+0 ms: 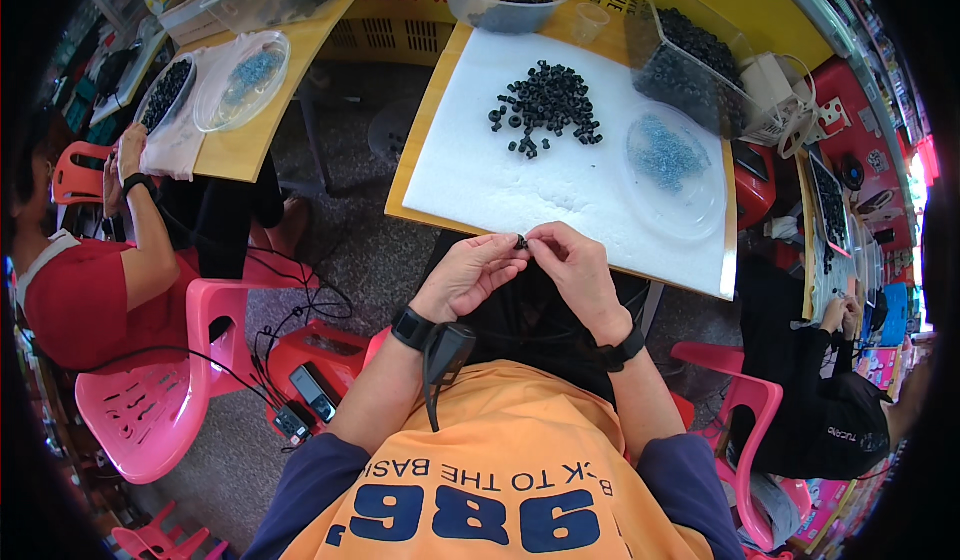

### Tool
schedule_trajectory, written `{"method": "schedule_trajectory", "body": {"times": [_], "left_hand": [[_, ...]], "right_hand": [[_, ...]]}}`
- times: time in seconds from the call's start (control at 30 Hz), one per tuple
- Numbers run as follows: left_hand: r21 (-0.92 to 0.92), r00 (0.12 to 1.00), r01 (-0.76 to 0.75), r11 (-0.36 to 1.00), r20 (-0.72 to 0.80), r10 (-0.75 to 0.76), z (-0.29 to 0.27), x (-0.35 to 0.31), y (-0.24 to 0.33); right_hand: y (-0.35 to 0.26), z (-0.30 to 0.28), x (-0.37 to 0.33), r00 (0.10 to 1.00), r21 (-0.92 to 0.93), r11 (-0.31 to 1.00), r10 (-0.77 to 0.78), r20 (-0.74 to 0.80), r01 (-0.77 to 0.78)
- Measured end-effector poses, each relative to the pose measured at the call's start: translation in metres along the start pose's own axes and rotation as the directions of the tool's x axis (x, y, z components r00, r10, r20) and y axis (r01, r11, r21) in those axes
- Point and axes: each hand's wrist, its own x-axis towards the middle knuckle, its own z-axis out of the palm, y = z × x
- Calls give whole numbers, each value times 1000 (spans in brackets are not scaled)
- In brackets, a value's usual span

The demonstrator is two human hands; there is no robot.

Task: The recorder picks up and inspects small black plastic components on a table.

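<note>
Small black piece point(521, 243): at our fingertips, by the near edge of the white foam sheet point(460, 185); our clock's centre.
Left hand point(478, 275): pinching the piece between thumb and forefinger.
Right hand point(580, 278): fingertips drawn together against it; we cannot tell whether they grasp it or something smaller.
Black pile point(553, 105): at 12 o'clock, loose on the foam.
Blue bits point(668, 155): at 2 o'clock, in a clear dish point(703, 222).
Handling: probably light and fairly stiff, easily dropped; we'd hold its outer sides with 2 fingertips, squeezing gently.
</note>
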Motion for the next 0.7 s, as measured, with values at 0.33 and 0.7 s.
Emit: {"method": "schedule_trajectory", "body": {"times": [0.33,0.7], "left_hand": [[-534,956,291,794,203,-214,-10,11,-8],[-412,982,184,892,115,-150,-7,10,-9]], "right_hand": [[2,-6,4,879,683,575,422,223,-450],[-3,-3,1,970,344,907,237,63,-244]]}}
